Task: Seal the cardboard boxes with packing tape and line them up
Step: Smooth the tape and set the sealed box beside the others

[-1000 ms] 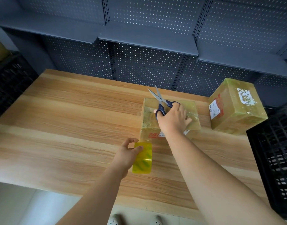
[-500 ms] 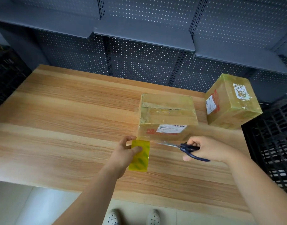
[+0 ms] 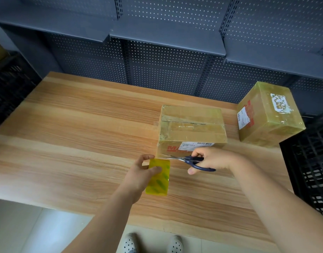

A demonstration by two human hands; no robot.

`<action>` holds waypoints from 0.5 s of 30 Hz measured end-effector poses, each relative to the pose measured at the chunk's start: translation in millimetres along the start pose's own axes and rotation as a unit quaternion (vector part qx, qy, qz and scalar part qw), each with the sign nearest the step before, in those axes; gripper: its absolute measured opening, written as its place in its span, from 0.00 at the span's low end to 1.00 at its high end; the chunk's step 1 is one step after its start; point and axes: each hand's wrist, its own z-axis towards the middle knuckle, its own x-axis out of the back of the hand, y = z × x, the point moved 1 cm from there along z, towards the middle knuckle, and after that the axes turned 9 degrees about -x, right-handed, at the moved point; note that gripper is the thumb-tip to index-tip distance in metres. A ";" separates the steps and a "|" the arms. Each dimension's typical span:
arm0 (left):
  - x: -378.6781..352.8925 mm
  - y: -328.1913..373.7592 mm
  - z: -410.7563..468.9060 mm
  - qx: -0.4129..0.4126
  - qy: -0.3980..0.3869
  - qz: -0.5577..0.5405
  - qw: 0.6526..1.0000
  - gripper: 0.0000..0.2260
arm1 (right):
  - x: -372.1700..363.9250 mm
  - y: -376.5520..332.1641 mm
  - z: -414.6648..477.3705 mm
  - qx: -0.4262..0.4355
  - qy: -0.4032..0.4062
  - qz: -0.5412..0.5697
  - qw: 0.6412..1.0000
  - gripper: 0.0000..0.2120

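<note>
A taped cardboard box with a shipping label on its front stands in the middle of the wooden table. My left hand grips a yellow roll of packing tape just in front of the box's lower left corner. My right hand holds blue-handled scissors, blades pointing left between the roll and the box. A second box, wrapped in tape, sits tilted at the table's far right corner.
Black plastic crates stand at the right and at the left of the table. Dark perforated shelving rises behind it. My shoes show below the table's near edge.
My right hand lifted the scissors off the box top, carried them down in front of the box and moved the blades left up to the tape roll. My left hand kept the roll in place.
</note>
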 end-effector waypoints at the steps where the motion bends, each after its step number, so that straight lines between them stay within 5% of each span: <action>1: 0.2 0.0 -0.1 0.000 -0.001 -0.002 1.000 0.15 | -1.3 -2.1 0.9 0.002 -0.003 -0.004 1.000 0.27; 15: -0.6 -1.5 -1.1 0.008 0.004 -0.004 1.000 0.15 | 1.7 -17.7 4.0 0.029 0.016 -0.010 0.999 0.22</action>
